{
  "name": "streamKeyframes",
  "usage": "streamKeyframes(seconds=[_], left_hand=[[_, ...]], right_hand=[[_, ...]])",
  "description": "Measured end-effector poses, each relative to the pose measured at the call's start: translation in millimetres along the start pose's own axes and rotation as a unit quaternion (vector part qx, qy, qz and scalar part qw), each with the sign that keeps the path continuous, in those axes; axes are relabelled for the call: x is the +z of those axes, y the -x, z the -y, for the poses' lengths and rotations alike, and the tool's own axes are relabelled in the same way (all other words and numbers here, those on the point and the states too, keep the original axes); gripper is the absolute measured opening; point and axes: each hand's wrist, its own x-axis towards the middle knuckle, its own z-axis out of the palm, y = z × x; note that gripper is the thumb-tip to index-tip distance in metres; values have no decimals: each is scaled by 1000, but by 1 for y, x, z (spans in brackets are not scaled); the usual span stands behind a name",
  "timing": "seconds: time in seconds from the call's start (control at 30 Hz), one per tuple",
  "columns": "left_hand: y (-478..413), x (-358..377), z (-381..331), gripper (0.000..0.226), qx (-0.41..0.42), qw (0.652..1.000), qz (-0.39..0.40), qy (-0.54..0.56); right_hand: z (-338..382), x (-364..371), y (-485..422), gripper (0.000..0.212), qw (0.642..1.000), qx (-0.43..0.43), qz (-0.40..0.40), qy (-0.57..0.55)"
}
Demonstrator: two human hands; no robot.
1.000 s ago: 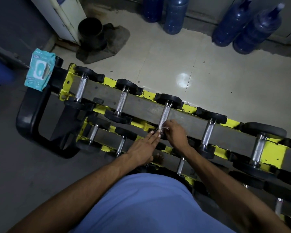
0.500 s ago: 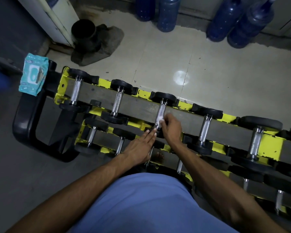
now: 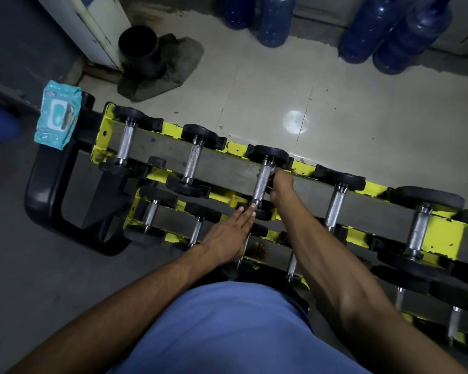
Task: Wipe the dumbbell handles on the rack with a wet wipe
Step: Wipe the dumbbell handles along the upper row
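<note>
Steel and knurled, the handle of the third dumbbell lies across the top tier of the yellow rack, between its two black heads. Half a second ago the right hand sat low on this handle, near its close end, with a white wipe showing. It has since slid up to the far end, just under the far head. Its grip is closed, fingers curled round the bar there, and the wet wipe cannot be made out under them. The bare length of the handle below the hand is now exposed.

The left hand has stayed where it was, flat with straight fingers. Its fingertips touch the near head of the same dumbbell, and its grip holds nothing.

A teal wipes pack rests on the black end frame at the rack's left end. It has a white flap panel, and its printing is too small to read.

On the pale tiled floor beyond the rack stand several blue water jugs; how full they are cannot be told. A black round bucket stands on a grey cloth, its inside too dark to see. A blue shirt fills the bottom of the view.
</note>
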Motion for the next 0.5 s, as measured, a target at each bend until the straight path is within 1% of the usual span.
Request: streamKeyframes(seconds=[0.07, 0.13, 0.2, 0.23, 0.27, 0.33, 0.47, 0.5], left_hand=[[0, 0, 2, 91, 3, 1000, 3, -1], [-1, 0, 3, 93, 6, 1000, 4, -2], [-1, 0, 5, 94, 10, 1000, 7, -2], [-2, 0, 5, 94, 11, 1000, 7, -5], [-1, 0, 6, 95, 13, 1000, 9, -6], [-1, -1, 8, 95, 18, 1000, 13, -9], [-2, -2, 12, 93, 27, 999, 13, -17], [-2, -1, 12, 94, 29, 999, 16, -18]], right_hand=[[7, -3, 3, 27, 995, 51, 69, -47], [11, -6, -4, 41, 984, 90, 130, -83], [8, -7, -9, 48, 971, 121, 164, -126], [6, -6, -11, 48, 968, 127, 166, -143], [4, -4, -11, 46, 966, 124, 160, -161], [-2, 0, -11, 40, 969, 106, 122, -185], [-19, 3, -12, 24, 983, 25, -19, -182], [-22, 2, -11, 21, 985, -11, -59, -165]])
